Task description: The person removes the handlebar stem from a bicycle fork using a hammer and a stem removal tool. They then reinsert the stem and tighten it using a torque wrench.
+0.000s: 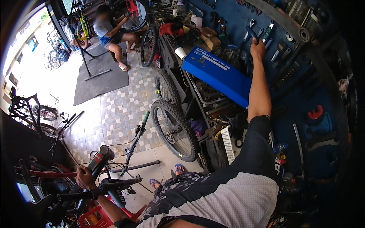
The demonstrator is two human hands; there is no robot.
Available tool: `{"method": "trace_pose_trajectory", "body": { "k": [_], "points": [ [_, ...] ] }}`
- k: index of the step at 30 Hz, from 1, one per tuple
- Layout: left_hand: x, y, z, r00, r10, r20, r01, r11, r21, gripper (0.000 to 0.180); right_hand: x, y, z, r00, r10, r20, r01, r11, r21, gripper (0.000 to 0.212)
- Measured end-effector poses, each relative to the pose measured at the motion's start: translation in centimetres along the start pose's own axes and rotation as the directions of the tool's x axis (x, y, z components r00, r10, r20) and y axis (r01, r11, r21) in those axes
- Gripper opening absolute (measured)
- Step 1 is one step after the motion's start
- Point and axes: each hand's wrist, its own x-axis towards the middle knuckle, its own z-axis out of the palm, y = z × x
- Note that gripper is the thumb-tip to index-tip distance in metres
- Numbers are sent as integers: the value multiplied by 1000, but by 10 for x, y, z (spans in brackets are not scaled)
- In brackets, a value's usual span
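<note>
My right hand [257,50] is raised to the blue tool wall [281,30], its fingers closed around a dark blue-handled tool [251,32]. The tool's working end cannot be made out. Several wrenches [269,30] hang just to its right. Below that arm lies a long blue box [216,74], partly covered by my forearm. Low on the left, my left hand [86,178] is closed around the dark tube of a bicycle frame [99,159]. The frame's open head tube points up beyond the hand, with handlebars [134,146] and loose cables beside it.
Two wheels with knobby tyres [175,131] lean against the cluttered workbench [205,100]. A seated person [110,32] handles another wheel [133,13] at the back. A repair stand [89,62] rises from a dark mat [100,81]. A red plastic stool [97,216] is low left.
</note>
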Motion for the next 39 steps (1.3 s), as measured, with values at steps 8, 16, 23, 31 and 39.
{"method": "trace_pose_trajectory", "body": {
  "k": [8,16,23,31,39],
  "points": [
    [0,2,-1,1000,2,-26,-2,1000,-8,33,-41,-64,-71,941,-298,-160,338,803,491,51],
    [1,11,-2,998,6,-67,-7,1000,-20,30,-235,-150,-51,843,-383,378,-257,330,908,55],
    [-4,13,-12,996,-23,-80,20,999,-38,29,-524,-214,-64,76,-557,827,-545,671,502,27],
    [-2,19,-22,998,-6,-56,1,996,-94,34,-576,-232,-139,223,-534,816,-639,552,536,28],
    [-2,19,-24,1000,1,6,0,991,-131,34,-603,-242,-137,168,-528,833,-135,824,550,41]
  ]
}}
